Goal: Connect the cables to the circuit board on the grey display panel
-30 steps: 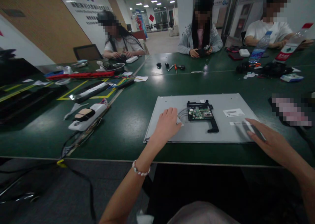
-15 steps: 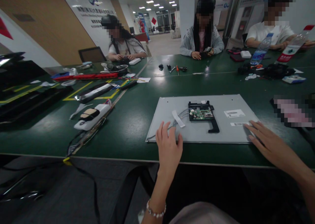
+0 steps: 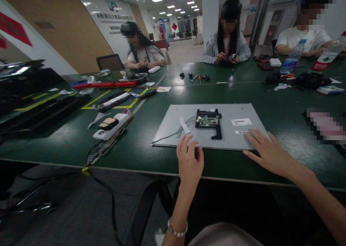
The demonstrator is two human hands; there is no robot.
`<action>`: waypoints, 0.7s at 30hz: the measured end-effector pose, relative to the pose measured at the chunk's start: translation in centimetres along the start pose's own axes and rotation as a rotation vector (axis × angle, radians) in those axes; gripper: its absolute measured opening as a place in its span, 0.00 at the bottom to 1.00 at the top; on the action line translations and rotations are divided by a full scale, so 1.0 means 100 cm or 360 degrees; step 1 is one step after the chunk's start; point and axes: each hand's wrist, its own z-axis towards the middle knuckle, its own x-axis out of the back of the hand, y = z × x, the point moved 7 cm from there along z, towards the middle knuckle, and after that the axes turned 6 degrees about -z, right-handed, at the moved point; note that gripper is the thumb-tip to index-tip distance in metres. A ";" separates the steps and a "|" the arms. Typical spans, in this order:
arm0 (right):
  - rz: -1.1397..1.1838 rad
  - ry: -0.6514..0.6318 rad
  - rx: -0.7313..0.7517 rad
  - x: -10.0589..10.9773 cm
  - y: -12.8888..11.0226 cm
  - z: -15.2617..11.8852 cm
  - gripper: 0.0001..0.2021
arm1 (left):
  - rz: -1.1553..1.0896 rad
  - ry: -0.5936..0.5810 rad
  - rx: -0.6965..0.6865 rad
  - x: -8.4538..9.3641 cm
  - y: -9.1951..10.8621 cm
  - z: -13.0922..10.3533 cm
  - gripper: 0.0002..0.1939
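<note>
Grey panel [image 3: 167, 121] lies flat on the green table [image 3: 137, 145], close to the seated person's edge. Black bracket [image 3: 217, 132] sits on it, slightly right of centre, framing a green circuit board [image 3: 207, 121]. Grey cables [image 3: 168, 135] run from the board toward the near left corner, crossed by a white strip [image 3: 184, 125].

Left hand [image 3: 190, 161]: fingers loosely curled, thumb well apart from them, nothing held; fingertips at the panel's near edge, contact uncertain from where I stand. Right hand [image 3: 271, 154]: spread wide, nothing held, fingers over the near right corner beside a narrow label [image 3: 242, 132].

Across the table: orange-handled screwdriver [image 3: 200, 78], three people seated beyond.
</note>
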 end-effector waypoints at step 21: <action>0.0284 -0.0337 0.0121 -0.004 -0.100 0.115 0.38 | -0.0041 -0.0080 -0.0058 -0.002 0.001 -0.003 0.07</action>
